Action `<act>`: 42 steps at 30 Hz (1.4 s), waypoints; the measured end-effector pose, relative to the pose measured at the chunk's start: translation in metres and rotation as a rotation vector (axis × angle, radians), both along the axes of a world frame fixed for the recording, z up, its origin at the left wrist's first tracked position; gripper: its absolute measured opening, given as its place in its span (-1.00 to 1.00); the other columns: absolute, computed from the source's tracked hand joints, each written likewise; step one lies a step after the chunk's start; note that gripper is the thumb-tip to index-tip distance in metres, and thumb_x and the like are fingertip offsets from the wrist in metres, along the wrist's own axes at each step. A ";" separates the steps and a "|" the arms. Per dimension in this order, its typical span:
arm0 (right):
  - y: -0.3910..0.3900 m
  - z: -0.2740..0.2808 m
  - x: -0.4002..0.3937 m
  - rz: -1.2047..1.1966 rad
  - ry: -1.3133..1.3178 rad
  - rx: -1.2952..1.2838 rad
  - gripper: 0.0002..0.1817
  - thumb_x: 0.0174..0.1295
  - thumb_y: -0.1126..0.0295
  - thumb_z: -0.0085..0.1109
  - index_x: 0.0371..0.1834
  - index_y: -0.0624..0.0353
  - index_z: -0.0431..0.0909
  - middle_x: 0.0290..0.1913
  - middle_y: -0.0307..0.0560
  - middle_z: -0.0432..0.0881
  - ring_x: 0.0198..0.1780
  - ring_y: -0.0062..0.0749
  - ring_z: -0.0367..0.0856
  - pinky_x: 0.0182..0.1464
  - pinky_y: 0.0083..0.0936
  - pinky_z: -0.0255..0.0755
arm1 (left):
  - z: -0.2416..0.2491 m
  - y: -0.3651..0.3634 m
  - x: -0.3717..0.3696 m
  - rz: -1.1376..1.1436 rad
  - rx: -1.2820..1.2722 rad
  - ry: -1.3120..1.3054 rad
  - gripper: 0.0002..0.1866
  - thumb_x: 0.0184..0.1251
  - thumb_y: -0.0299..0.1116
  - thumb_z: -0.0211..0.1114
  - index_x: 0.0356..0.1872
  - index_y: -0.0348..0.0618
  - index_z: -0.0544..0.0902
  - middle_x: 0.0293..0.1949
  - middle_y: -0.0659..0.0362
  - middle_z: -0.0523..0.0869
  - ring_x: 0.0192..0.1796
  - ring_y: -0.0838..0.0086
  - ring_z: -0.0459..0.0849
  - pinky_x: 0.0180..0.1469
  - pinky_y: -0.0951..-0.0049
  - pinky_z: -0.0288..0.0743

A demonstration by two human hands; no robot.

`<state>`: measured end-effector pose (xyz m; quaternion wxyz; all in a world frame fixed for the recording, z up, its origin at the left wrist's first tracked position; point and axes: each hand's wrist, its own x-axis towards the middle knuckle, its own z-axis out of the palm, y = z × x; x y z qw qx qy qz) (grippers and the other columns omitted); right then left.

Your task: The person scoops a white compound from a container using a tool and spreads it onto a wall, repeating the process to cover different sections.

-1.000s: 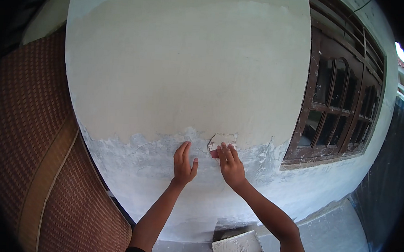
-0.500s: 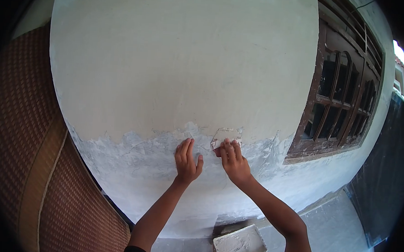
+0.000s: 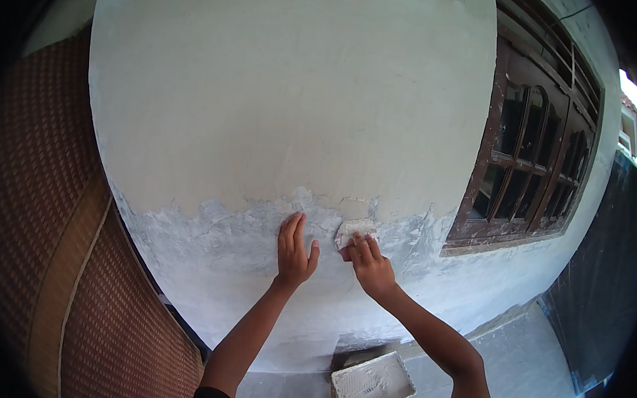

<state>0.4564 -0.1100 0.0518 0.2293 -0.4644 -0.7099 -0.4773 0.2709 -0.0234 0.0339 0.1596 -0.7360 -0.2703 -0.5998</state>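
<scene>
My right hand (image 3: 374,265) grips a putty scraper (image 3: 356,230) whose wide blade is smeared with white filler and lies against the wall. A reddish part of it shows under my fingers. To its left, my left hand (image 3: 296,247) rests open on the wall, fingers extended upward and thumb apart. Both hands are just below the ragged border where whitish-grey filler (image 3: 223,241) meets the cream upper wall (image 3: 287,104). A faint raised line of filler shows just above the scraper.
Below my hands, a rectangular tray (image 3: 408,377) of white paste stands at the foot of the wall on the grey floor (image 3: 497,360). A brown wooden window (image 3: 526,159) is at the right. Woven brown panels (image 3: 129,311) stand along the left, and a dark sheet (image 3: 588,278) hangs far right.
My right hand has drawn the scraper slightly down the wall, and more of its filler-covered blade shows. My left hand stays at nearly the same spot. The view has shifted slightly.
</scene>
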 end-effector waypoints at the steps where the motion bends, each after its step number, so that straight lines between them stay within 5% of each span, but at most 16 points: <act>1: -0.004 0.002 0.000 0.035 0.057 -0.011 -0.70 0.06 0.52 0.17 -0.08 0.26 0.55 0.10 0.05 0.54 0.05 -0.12 0.60 -0.26 -0.49 0.67 | 0.002 -0.001 -0.001 -0.009 0.006 -0.004 -0.42 0.31 -0.30 0.07 0.30 -0.44 0.27 0.30 -0.09 0.29 0.35 0.09 0.25 0.39 0.03 0.09; 9: -0.020 0.031 -0.009 0.160 0.259 0.050 -0.73 0.07 0.52 0.17 -0.11 0.19 0.56 -0.05 -0.03 0.62 -0.13 -0.24 0.62 -0.17 -0.40 0.51 | 0.006 0.011 -0.003 0.131 0.026 0.078 -0.42 0.31 -0.30 0.07 0.30 -0.40 0.29 0.31 -0.04 0.32 0.35 0.14 0.28 0.40 0.04 0.09; 13: -0.020 0.050 -0.007 0.304 0.490 0.064 -0.78 0.08 0.61 0.20 -0.17 0.24 0.55 -0.28 -0.05 0.66 -0.24 -0.30 0.62 -0.23 -0.45 0.45 | -0.007 0.027 0.000 0.257 0.123 0.109 -0.46 0.34 -0.25 0.04 0.30 -0.31 0.35 0.32 0.04 0.34 0.37 0.26 0.27 0.41 0.09 0.09; 15: -0.016 0.051 -0.008 0.448 1.041 -0.060 -0.85 0.23 0.43 0.24 -0.24 0.29 0.55 -0.36 -0.04 0.63 -0.34 -0.42 0.59 -0.28 -0.56 0.40 | -0.011 0.031 -0.001 0.310 0.149 0.124 -0.47 0.36 -0.23 0.02 0.30 -0.27 0.37 0.33 0.06 0.34 0.38 0.29 0.26 0.42 0.11 0.09; 18: -0.003 0.053 -0.005 0.555 1.284 -0.035 -0.75 0.28 0.30 0.25 -0.24 0.30 0.53 -0.41 -0.13 0.61 -0.39 -0.60 0.52 -0.33 -0.62 0.37 | -0.014 0.034 0.000 0.380 0.181 0.148 -0.48 0.38 -0.20 -0.01 0.29 -0.24 0.41 0.35 0.08 0.34 0.41 0.31 0.23 0.44 0.15 0.07; 20: 0.016 0.044 -0.002 0.602 1.280 0.005 -0.75 0.27 0.31 0.24 -0.21 0.31 0.53 -0.39 -0.06 0.62 -0.37 -0.54 0.56 -0.33 -0.60 0.40 | -0.015 0.035 0.001 0.352 0.188 0.173 -0.43 0.34 -0.26 0.05 0.33 -0.34 0.32 0.34 -0.02 0.30 0.37 0.16 0.24 0.42 0.02 0.06; 25: 0.029 0.041 -0.005 0.590 1.301 -0.012 -0.73 0.27 0.31 0.24 -0.15 0.32 0.52 -0.34 0.02 0.64 -0.35 -0.46 0.60 -0.29 -0.56 0.44 | -0.017 0.035 0.000 0.369 0.188 0.176 -0.43 0.34 -0.25 0.04 0.32 -0.35 0.32 0.34 -0.03 0.30 0.37 0.15 0.25 0.42 0.02 0.07; 31: 0.027 0.033 0.037 0.785 1.737 0.238 -0.72 0.31 0.31 0.19 -0.04 0.27 0.50 -0.22 -0.15 0.61 -0.19 -0.57 0.53 -0.15 -0.58 0.43 | -0.018 0.036 0.000 0.383 0.193 0.190 -0.42 0.34 -0.24 0.04 0.32 -0.35 0.32 0.34 -0.04 0.30 0.37 0.14 0.25 0.42 0.01 0.07; 35: 0.014 0.040 -0.005 0.826 1.600 0.051 -0.73 0.31 0.30 0.20 -0.06 0.27 0.50 -0.26 -0.17 0.59 -0.23 -0.57 0.52 -0.19 -0.59 0.41 | -0.018 0.037 0.002 0.410 0.197 0.147 -0.48 0.36 -0.21 0.01 0.28 -0.26 0.42 0.33 0.05 0.36 0.39 0.28 0.26 0.44 0.14 0.09; 39: 0.037 0.038 -0.010 0.508 1.292 -0.028 -0.67 0.28 0.27 0.23 -0.06 0.31 0.49 -0.24 -0.09 0.60 -0.24 -0.51 0.55 -0.18 -0.54 0.44 | -0.019 0.036 0.001 0.409 0.193 0.153 -0.47 0.37 -0.20 0.02 0.29 -0.25 0.41 0.34 0.05 0.35 0.40 0.27 0.25 0.44 0.13 0.08; 42: 0.028 0.051 0.011 0.777 1.742 0.249 -0.71 0.32 0.28 0.18 -0.05 0.25 0.49 -0.25 -0.20 0.60 -0.29 -0.60 0.51 -0.27 -0.61 0.44 | -0.018 0.038 0.001 0.410 0.195 0.148 -0.47 0.36 -0.20 0.02 0.29 -0.25 0.41 0.35 0.05 0.34 0.41 0.27 0.24 0.44 0.13 0.08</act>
